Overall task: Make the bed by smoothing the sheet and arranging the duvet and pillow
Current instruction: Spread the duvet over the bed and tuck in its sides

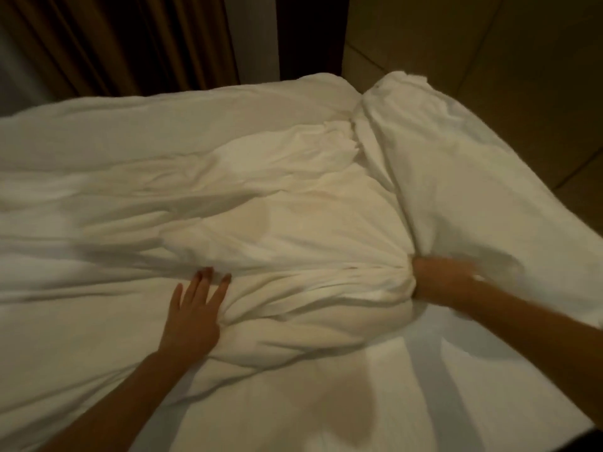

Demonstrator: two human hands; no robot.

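A white duvet (228,177) lies rumpled across most of the bed, with folds running toward the middle. My left hand (195,311) rests flat on it with fingers straight and spread. My right hand (440,278) is blurred and grips a bunched gather of the duvet at the right, where a thick fold (440,164) is turned back toward the far right corner. The bare white sheet (375,396) shows at the near right, below the duvet's edge. No pillow is visible.
Brown curtains (114,44) hang behind the bed at the far left. A beige tiled floor or wall (505,76) lies beyond the bed's right side. The bed's near right edge (587,430) meets a dark gap.
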